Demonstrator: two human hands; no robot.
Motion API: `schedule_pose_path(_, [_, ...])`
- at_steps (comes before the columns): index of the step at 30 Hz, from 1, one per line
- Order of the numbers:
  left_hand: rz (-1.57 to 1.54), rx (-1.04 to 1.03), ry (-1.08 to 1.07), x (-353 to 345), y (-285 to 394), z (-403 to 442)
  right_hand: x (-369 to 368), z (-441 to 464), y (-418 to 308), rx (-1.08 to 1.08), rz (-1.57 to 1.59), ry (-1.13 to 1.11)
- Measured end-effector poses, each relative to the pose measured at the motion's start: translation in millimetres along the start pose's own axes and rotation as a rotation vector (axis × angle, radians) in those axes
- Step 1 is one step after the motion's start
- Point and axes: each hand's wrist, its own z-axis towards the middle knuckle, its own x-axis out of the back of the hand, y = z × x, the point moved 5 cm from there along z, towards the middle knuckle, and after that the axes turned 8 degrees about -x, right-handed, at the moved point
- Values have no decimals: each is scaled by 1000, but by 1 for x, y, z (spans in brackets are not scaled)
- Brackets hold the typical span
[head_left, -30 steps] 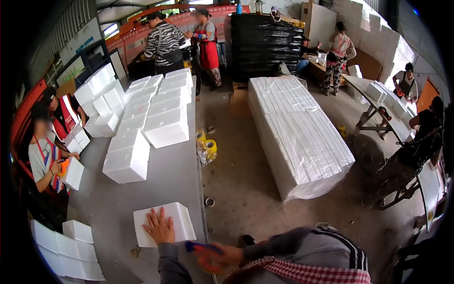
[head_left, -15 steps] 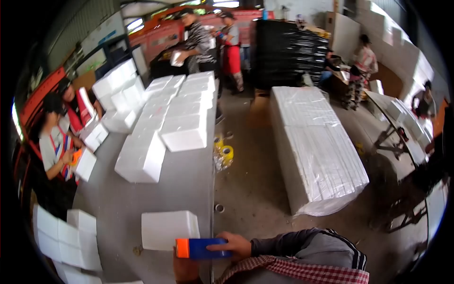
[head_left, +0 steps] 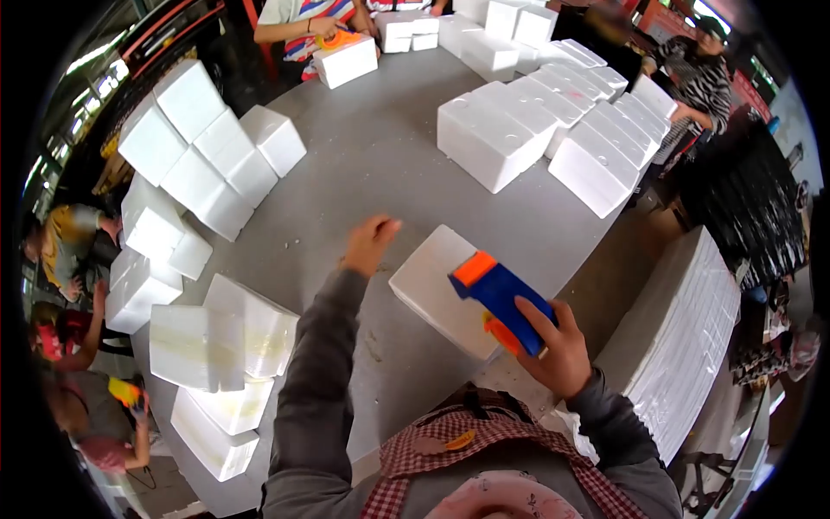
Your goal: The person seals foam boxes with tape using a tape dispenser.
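Observation:
A white foam box (head_left: 437, 275) lies on the grey table (head_left: 346, 173) in front of me. My right hand (head_left: 558, 350) is wrapped round a blue and orange tape dispenser (head_left: 506, 298), which is over the box's right part. To the left of the box, my left hand (head_left: 372, 245) is raised with its fingers curled together. Whether anything small is pinched in those fingers is too fine to make out. A little dark mark shows on the table below my left hand.
Foam boxes (head_left: 194, 143) are stacked at the left, with taped ones (head_left: 194, 346) nearer. More box rows (head_left: 497, 125) stand at the back right. Co-workers (head_left: 303, 26) are round the table, one with an orange dispenser. A wrapped stack (head_left: 674, 337) stands right of the table.
The view has swung left. My left hand has left the box top, dropped to the dispenser, and is now raised beside the box. The dispenser has moved up over the box.

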Motion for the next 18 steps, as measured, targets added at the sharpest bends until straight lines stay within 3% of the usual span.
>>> schedule_pose_path(1, [-6,14,3,-15,-34,-1,-10,8,-1,0,-4,-16])
schedule_pose_path(3, [82,69,-372,-68,-100,2,-40,22,6,-23,-218,-182])
schedule_pose_path(4, [75,63,-368,-80,-115,-2,-43,25,8,-22,-228,-178])
schedule_pose_path(6, [399,301,-395,-89,-147,-29,-49,28,14,-80,-275,-231])
schedule_pose_path(8, [321,270,-141,-72,-138,-24,-49,25,12,-84,-236,-195])
schedule_pose_path(10, [-188,-6,30,-42,-52,-8,-51,24,16,-58,-287,-204])
schedule_pose_path(12, [321,-654,-202,-59,-4,-24,-51,22,18,-17,-239,-206])
schedule_pose_path(14, [580,-611,-414,-69,43,-49,-31,4,26,-37,-204,-169])
schedule_pose_path(16, [546,-684,-362,-77,18,-46,-16,-22,49,-148,-128,-282])
schedule_pose_path(17, [500,-725,-315,-73,7,-46,-4,-44,67,-102,-5,-184])
schedule_pose_path(18, [-159,-174,-348,-63,-16,-38,4,-70,89,-93,6,-148])
